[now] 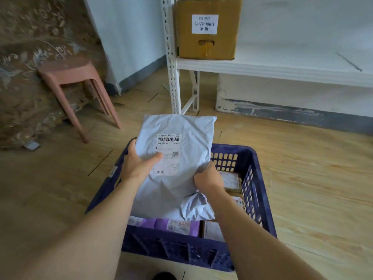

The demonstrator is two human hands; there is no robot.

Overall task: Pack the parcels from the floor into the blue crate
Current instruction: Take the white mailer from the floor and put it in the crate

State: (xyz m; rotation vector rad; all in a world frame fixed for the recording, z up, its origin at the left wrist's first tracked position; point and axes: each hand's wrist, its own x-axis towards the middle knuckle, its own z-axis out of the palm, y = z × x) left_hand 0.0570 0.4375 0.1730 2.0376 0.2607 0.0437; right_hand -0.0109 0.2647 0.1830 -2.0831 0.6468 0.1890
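A large grey plastic mailer parcel with a white shipping label is held over the blue crate, covering most of its opening. My left hand grips the parcel's left edge, thumb across the label. My right hand clutches its right side, where the plastic bunches up. Inside the crate lie a purple parcel near the front and brown boxes at the right. The crate's middle is hidden by the mailer.
The crate stands on a wooden floor. A pink stool is at the back left beside a patterned curtain. A white metal shelf behind the crate carries a cardboard box.
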